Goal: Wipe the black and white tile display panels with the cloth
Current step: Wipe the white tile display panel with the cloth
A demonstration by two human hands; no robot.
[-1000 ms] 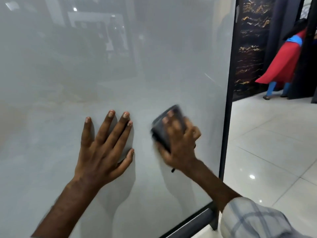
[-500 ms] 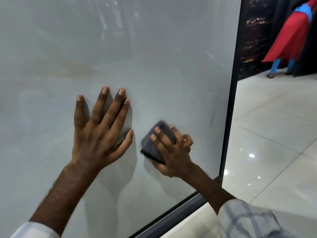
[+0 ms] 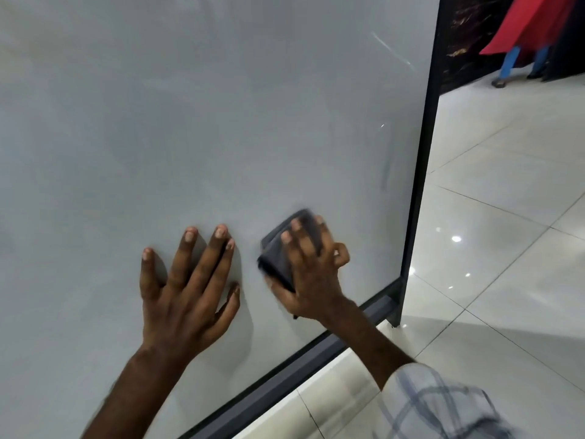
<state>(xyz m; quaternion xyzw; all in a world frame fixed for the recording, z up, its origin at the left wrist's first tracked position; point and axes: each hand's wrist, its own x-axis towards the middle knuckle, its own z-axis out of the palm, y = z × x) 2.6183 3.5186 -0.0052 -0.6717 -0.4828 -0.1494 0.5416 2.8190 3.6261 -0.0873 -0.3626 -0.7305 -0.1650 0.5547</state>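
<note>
Our dark cloth [image 3: 286, 251] sits flat on the white panel [image 3: 221, 122], low down near the black frame [image 3: 418, 185]. Our right hand [image 3: 311, 274] presses it, fingers apart, thumb hooked under its edge. Our left hand [image 3: 186, 289] lies just beside, fingers spread flat.

Left hand [image 3: 186, 289] lies flat, fingers spread, forearm bare; right hand [image 3: 311, 274] beside it grips the cloth [image 3: 278, 261], little finger curled, both arms extended
</note>
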